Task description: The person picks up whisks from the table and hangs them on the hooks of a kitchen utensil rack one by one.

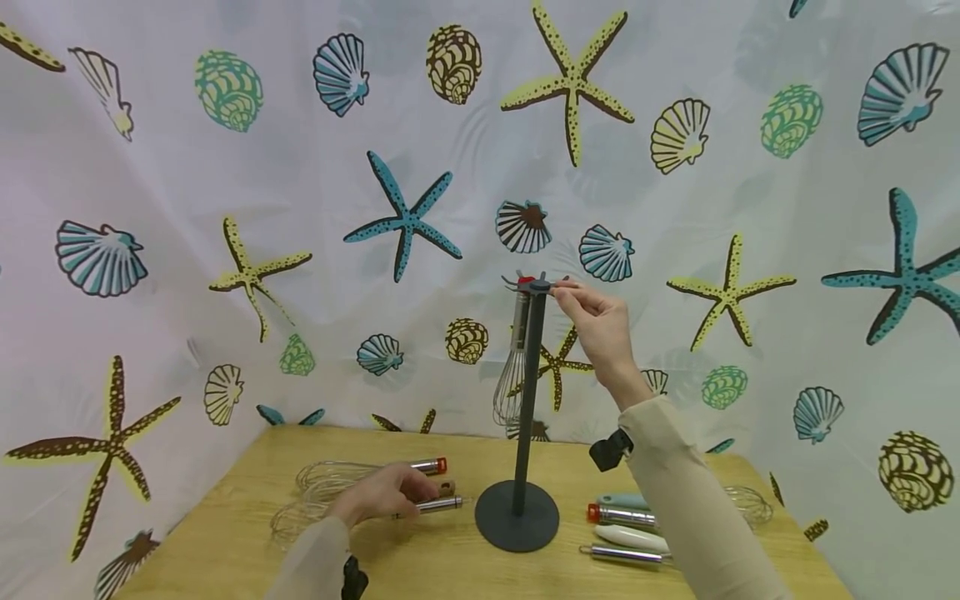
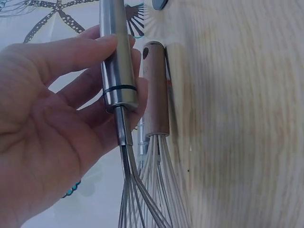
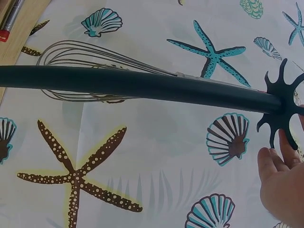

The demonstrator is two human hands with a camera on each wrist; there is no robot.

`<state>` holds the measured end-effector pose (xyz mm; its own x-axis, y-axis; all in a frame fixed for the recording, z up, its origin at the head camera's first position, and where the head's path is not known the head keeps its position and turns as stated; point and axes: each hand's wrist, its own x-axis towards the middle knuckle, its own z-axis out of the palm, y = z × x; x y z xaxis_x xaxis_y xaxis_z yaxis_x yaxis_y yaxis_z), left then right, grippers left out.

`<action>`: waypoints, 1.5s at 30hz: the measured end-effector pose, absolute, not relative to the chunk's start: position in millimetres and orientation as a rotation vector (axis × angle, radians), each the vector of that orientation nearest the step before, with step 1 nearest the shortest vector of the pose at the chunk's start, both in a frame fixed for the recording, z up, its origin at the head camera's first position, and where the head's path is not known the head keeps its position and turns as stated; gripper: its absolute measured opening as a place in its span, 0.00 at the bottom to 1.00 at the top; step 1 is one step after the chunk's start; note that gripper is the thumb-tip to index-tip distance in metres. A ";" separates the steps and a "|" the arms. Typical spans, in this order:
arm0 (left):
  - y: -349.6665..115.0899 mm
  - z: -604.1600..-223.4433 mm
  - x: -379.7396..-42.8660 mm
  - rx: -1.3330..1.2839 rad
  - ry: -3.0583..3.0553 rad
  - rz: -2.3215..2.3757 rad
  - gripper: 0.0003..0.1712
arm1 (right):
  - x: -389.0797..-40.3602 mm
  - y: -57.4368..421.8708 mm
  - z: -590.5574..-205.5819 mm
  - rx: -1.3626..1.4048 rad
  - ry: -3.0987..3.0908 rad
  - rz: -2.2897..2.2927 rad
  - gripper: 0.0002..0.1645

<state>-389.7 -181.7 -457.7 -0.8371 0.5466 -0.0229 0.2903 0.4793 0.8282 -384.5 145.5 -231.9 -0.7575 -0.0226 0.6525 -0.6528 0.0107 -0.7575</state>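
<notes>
My left hand (image 1: 386, 497) holds a whisk (image 2: 118, 61) by its smooth metal handle, thumb on one side and fingers behind. Beside it lies a whisk with a brown handle (image 2: 156, 90). A dark stand (image 1: 528, 392) with a round base rises in the middle of the table. From its hooked top hangs a wire whisk (image 1: 510, 383) with a metal handle and red end. At that top, my right hand (image 1: 600, 329) pinches one of the curved hooks (image 3: 273, 137) between thumb and fingers. Its fingertips are partly hidden in the right wrist view.
Left of the stand lies another whisk with a red-ended handle (image 1: 431, 465). To the right, partly behind my right sleeve, several utensils lie side by side, including a white handle (image 1: 630, 537) and a red-ended metal handle (image 1: 622, 517). A shell-patterned curtain (image 1: 465, 150) surrounds the wooden table (image 1: 420, 567).
</notes>
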 end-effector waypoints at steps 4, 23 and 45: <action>-178.7 -451.2 -387.9 0.747 2.435 1.353 0.20 | -383.5 145.9 -232.1 0.689 -1.842 1.793 0.18; -168.9 -429.5 -385.4 0.692 2.543 1.588 0.19 | -384.7 144.2 -232.4 0.680 -1.844 1.787 0.18; -154.7 -398.0 -385.2 0.685 2.702 1.829 0.19 | -384.0 145.4 -232.3 0.686 -1.841 1.786 0.18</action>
